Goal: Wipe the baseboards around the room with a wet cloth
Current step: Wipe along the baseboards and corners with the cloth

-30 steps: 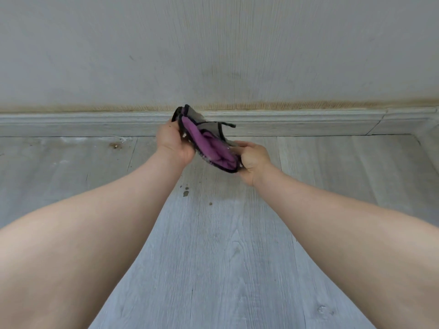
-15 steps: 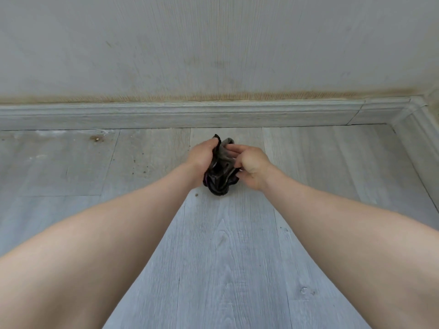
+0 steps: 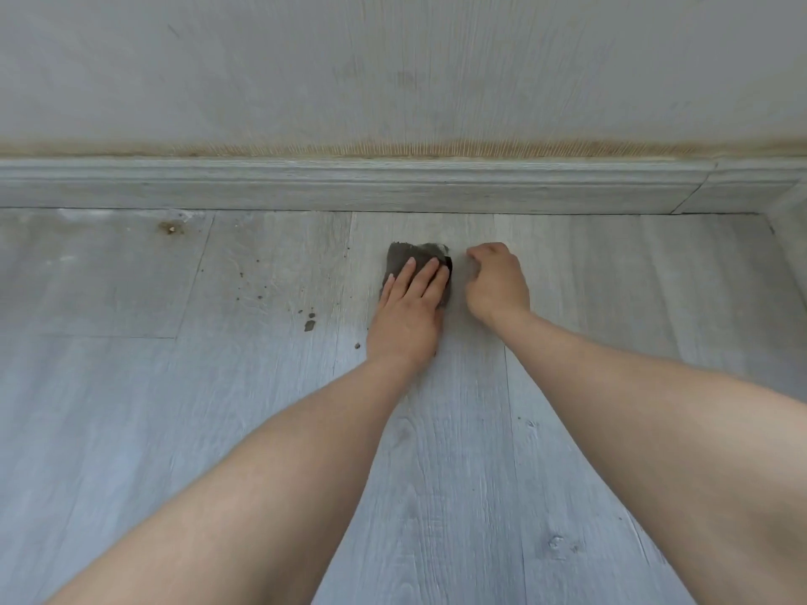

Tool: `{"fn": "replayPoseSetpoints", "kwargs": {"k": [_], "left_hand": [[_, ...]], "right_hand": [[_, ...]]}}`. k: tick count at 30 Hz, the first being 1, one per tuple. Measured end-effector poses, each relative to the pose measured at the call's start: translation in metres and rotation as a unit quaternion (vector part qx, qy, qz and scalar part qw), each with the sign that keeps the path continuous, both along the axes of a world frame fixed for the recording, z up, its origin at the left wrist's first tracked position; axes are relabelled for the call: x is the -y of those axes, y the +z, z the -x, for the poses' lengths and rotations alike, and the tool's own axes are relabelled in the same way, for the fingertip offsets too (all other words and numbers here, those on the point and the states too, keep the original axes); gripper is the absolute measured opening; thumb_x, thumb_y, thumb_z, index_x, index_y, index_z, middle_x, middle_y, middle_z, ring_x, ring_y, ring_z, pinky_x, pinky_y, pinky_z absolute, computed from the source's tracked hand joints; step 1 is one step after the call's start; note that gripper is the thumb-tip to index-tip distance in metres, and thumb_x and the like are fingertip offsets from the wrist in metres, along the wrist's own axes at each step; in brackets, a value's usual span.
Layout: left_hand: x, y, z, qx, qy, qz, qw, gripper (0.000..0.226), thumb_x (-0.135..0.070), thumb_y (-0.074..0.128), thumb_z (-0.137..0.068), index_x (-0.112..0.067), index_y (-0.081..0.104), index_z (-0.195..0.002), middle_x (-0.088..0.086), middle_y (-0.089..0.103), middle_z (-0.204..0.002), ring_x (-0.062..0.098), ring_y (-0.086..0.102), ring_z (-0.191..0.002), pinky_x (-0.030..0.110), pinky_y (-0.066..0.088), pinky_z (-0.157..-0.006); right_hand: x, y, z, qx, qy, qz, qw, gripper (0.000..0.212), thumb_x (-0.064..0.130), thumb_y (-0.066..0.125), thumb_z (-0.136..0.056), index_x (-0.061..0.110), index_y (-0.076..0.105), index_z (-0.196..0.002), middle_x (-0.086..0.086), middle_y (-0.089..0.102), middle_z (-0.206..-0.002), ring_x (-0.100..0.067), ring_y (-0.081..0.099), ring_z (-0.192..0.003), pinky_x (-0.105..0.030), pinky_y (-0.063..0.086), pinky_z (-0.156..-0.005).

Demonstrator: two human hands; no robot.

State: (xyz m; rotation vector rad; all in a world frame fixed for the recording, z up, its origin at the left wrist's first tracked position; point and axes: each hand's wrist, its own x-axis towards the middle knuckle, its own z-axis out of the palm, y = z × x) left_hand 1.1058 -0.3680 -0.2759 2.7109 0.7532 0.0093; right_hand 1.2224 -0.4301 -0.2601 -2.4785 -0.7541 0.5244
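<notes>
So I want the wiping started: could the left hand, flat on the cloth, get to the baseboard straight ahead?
Probably yes. The left hand presses the cloth on the floor, and only bare floor lies between it and the baseboard. The right hand sits off to the side.

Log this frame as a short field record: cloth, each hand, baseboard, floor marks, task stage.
cloth: dark cloth, lying flat on the floor, short of the baseboard
left hand: left hand flat on the cloth, fingers straight, pressing it down
right hand: right hand beside the cloth, fingers curled, holding nothing
baseboard: grey baseboard along the wall, untouched by the cloth; brownish stain line on the wall just above it
floor marks: dark specks left of the left hand; rusty spot further left
task stage: cloth not yet on the baseboard
</notes>
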Motion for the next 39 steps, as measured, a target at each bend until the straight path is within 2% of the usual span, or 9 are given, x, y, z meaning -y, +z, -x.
{"fn": "replayPoseSetpoints", "kwargs": {"k": [3, 6, 10, 14, 19, 23, 27, 33, 39], "left_hand": [[-0.013, -0.003, 0.028, 0.004, -0.008, -0.006, 1.0, 0.048, -0.029, 0.025, -0.103, -0.029, 0.011, -0.149, -0.013, 0.009, -0.156, 0.012, -0.003, -0.145, 0.026, -0.009, -0.113], [-0.035, -0.003, 0.064, -0.008, 0.028, -0.009, 1.0, 0.049, -0.031, 0.025, -0.102, -0.03, 0.012, -0.149, -0.013, 0.009, -0.156, 0.011, -0.004, -0.144, 0.027, -0.007, -0.114], [-0.07, -0.003, 0.092, -0.032, 0.091, -0.012, 0.995, 0.05, -0.027, 0.029, -0.101, -0.023, 0.016, -0.15, -0.006, 0.011, -0.157, 0.017, -0.001, -0.145, 0.036, 0.003, -0.118], [-0.055, 0.002, 0.075, 0.002, 0.136, -0.01, 0.991, 0.048, -0.015, 0.032, -0.101, -0.018, 0.023, -0.148, -0.002, 0.017, -0.156, 0.019, 0.006, -0.145, 0.035, 0.001, -0.116], [-0.018, 0.004, 0.041, 0.008, 0.018, -0.002, 1.0, 0.049, -0.018, 0.029, -0.102, -0.022, 0.017, -0.149, -0.007, 0.012, -0.157, 0.013, 0.002, -0.145, 0.027, -0.008, -0.114], [-0.018, 0.0, 0.035, -0.011, 0.009, -0.016, 1.0, 0.051, -0.026, 0.024, -0.103, -0.026, 0.004, -0.15, -0.01, 0.0, -0.158, 0.01, -0.008, -0.144, 0.024, -0.014, -0.111], [-0.042, -0.004, 0.024, -0.041, 0.01, -0.005, 0.999, 0.053, -0.031, 0.025, -0.102, -0.026, 0.003, -0.15, -0.009, 0.0, -0.158, 0.012, -0.006, -0.144, 0.029, -0.01, -0.113], [-0.11, -0.003, 0.012, -0.063, 0.087, 0.003, 0.994, 0.055, -0.028, 0.031, -0.1, -0.021, 0.009, -0.151, -0.002, 0.005, -0.158, 0.02, -0.001, -0.145, 0.038, -0.003, -0.116], [-0.096, -0.009, 0.009, 0.004, 0.118, -0.033, 0.992, 0.05, -0.022, 0.036, -0.099, -0.016, 0.025, -0.148, 0.003, 0.022, -0.155, 0.027, 0.02, -0.14, 0.037, 0.014, -0.115]], "right_hand": [[-0.011, -0.005, 0.014, 0.013, 0.025, -0.013, 1.0, 0.046, 0.0, 0.04, -0.09, 0.007, 0.045, -0.135, -0.004, 0.035, -0.146, -0.023, 0.033, -0.13, -0.026, 0.03, -0.101], [-0.02, -0.01, 0.027, 0.009, 0.073, 0.035, 0.997, 0.054, 0.009, 0.038, -0.096, 0.014, 0.026, -0.148, -0.002, 0.012, -0.157, -0.023, 0.01, -0.143, -0.031, 0.008, -0.117], [-0.017, -0.019, 0.027, 0.012, 0.137, 0.113, 0.984, 0.054, 0.027, 0.024, -0.103, 0.022, 0.001, -0.152, 0.0, -0.014, -0.158, -0.019, -0.014, -0.144, -0.034, -0.009, -0.115], [-0.015, -0.02, 0.023, 0.003, 0.161, 0.145, 0.976, 0.055, 0.033, 0.018, -0.104, 0.024, -0.009, -0.151, 0.002, -0.023, -0.156, -0.016, -0.021, -0.143, -0.034, -0.012, -0.114], [-0.014, -0.019, 0.026, 0.004, 0.159, 0.154, 0.975, 0.056, 0.034, 0.018, -0.103, 0.025, -0.013, -0.15, 0.002, -0.026, -0.155, -0.015, -0.023, -0.142, -0.034, -0.013, -0.115], [-0.014, -0.018, 0.029, 0.0, 0.159, 0.154, 0.975, 0.056, 0.035, 0.018, -0.103, 0.028, -0.014, -0.149, 0.004, -0.026, -0.154, -0.014, -0.024, -0.142, -0.033, -0.014, -0.114], [-0.014, -0.019, 0.027, 0.0, 0.158, 0.141, 0.977, 0.055, 0.035, 0.015, -0.103, 0.027, -0.014, -0.149, 0.004, -0.027, -0.154, -0.013, -0.024, -0.141, -0.033, -0.014, -0.113], [-0.014, -0.018, 0.028, -0.014, 0.162, 0.133, 0.978, 0.055, 0.032, 0.015, -0.103, 0.027, -0.016, -0.148, 0.005, -0.029, -0.153, -0.013, -0.026, -0.14, -0.032, -0.017, -0.111], [-0.014, -0.017, 0.026, -0.022, 0.162, 0.136, 0.977, 0.056, 0.032, 0.016, -0.103, 0.026, -0.016, -0.148, 0.005, -0.03, -0.153, -0.013, -0.027, -0.14, -0.032, -0.017, -0.111]]}}
